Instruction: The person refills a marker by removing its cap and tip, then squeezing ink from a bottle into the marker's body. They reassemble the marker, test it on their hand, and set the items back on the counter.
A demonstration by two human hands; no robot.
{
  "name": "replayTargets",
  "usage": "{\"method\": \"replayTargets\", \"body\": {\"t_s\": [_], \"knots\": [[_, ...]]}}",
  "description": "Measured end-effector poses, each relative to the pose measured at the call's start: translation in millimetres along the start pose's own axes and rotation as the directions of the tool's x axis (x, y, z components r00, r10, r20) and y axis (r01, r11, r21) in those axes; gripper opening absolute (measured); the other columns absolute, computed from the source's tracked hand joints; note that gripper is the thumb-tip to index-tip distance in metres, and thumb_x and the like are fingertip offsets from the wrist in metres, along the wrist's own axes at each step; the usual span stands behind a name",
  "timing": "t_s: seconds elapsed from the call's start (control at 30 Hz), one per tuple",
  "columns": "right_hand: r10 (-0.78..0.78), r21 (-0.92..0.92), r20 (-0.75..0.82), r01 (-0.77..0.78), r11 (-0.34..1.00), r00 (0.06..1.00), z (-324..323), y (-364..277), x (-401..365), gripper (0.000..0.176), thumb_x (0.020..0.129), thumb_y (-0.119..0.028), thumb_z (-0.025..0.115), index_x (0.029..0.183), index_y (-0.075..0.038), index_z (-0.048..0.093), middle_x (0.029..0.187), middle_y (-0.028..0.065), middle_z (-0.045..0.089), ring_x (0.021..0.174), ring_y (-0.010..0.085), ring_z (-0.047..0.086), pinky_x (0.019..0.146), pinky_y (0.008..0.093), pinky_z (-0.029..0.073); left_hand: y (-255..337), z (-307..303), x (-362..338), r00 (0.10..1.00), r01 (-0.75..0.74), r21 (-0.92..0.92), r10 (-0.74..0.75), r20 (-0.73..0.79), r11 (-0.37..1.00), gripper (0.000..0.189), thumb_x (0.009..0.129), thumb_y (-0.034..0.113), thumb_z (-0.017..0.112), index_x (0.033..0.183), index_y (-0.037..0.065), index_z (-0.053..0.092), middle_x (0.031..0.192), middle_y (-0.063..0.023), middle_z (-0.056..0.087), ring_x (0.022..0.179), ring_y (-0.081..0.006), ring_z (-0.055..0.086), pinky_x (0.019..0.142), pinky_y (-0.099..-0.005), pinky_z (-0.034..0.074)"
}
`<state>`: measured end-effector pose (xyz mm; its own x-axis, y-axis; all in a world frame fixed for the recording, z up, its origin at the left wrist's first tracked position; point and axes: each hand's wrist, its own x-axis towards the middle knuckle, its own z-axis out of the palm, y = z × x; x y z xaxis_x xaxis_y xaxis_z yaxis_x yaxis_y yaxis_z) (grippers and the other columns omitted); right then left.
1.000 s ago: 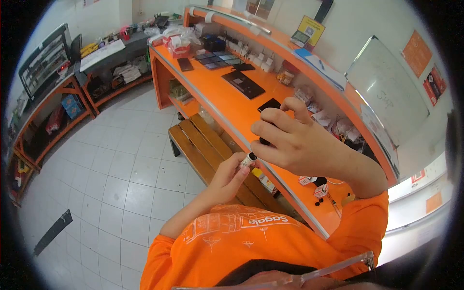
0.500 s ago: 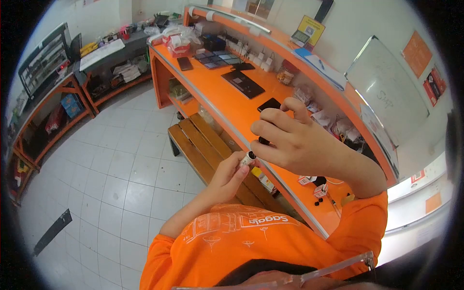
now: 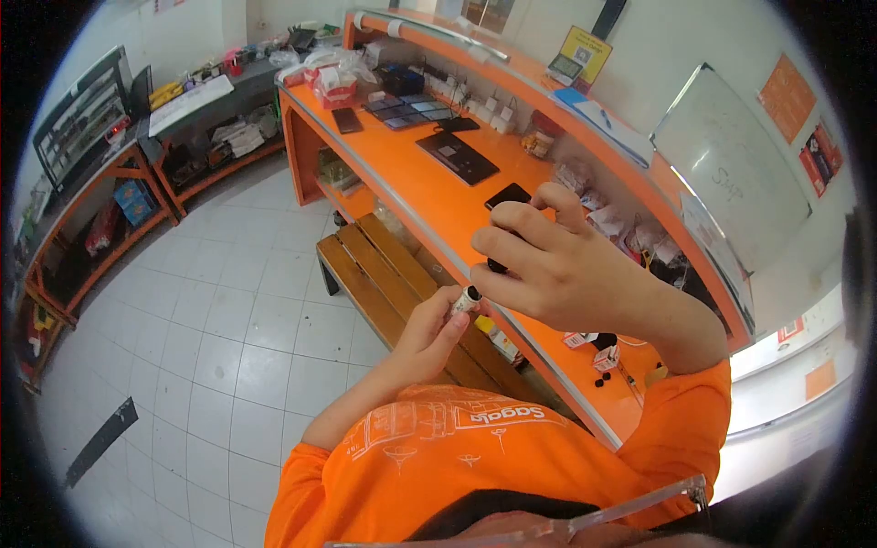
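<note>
My left hand [image 3: 427, 340] is closed round a small white bottle [image 3: 466, 303] with printing on its side and a dark top end. Just above and to the right, my right hand [image 3: 562, 265] has its fingers curled, the index finger bent high. Between those fingers shows a small black piece [image 3: 496, 266], perhaps a cap; most of it is hidden. The two hands are close together in front of the counter edge, and the bottle and the black piece are apart.
An orange counter [image 3: 393, 173] carries a closed laptop [image 3: 458, 158], a black phone [image 3: 508, 195] and several other phones. Small white-and-orange boxes [image 3: 606, 357] and black bits lie by my right forearm. Below stands a wooden bench [image 3: 365, 265].
</note>
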<state>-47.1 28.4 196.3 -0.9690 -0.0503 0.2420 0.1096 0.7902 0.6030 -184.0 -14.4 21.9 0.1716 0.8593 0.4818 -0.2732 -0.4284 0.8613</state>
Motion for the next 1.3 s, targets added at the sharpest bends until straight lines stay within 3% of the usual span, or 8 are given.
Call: {"method": "replayTargets", "body": {"t_s": [0.47,1.3], "knots": [[0.006,0.007,0.004,-0.006,1.0,1.0,0.1,0.5,-3.7,0.005,0.071,-0.014,0.054,0.075,-0.015,0.052,0.084,0.0001,0.046,0.091,0.0163,0.044,0.08,0.0354,0.026,1.0,1.6,-0.1,1.0,0.007,-0.007,-0.007,0.015,1.0,0.026,0.091,0.016,0.038,0.11,-0.002,0.042,0.099,-0.0096,0.057,0.082,-0.011,0.049,0.072,-0.0243,0.04],[-0.022,0.011,-0.002,0.022,1.0,1.0,-1.9,-1.7,-7.9,0.006,0.069,-0.015,0.056,0.074,-0.016,0.052,0.083,-0.001,0.046,0.089,0.0147,0.045,0.079,0.035,0.025,0.7,8.6,-0.1,0.999,-0.038,0.051,0.039,-0.004,0.998,0.025,0.09,0.016,0.038,0.108,0.0,0.044,0.095,-0.0063,0.057,0.073,-0.0098,0.047,0.067,-0.0237,0.039]]}}
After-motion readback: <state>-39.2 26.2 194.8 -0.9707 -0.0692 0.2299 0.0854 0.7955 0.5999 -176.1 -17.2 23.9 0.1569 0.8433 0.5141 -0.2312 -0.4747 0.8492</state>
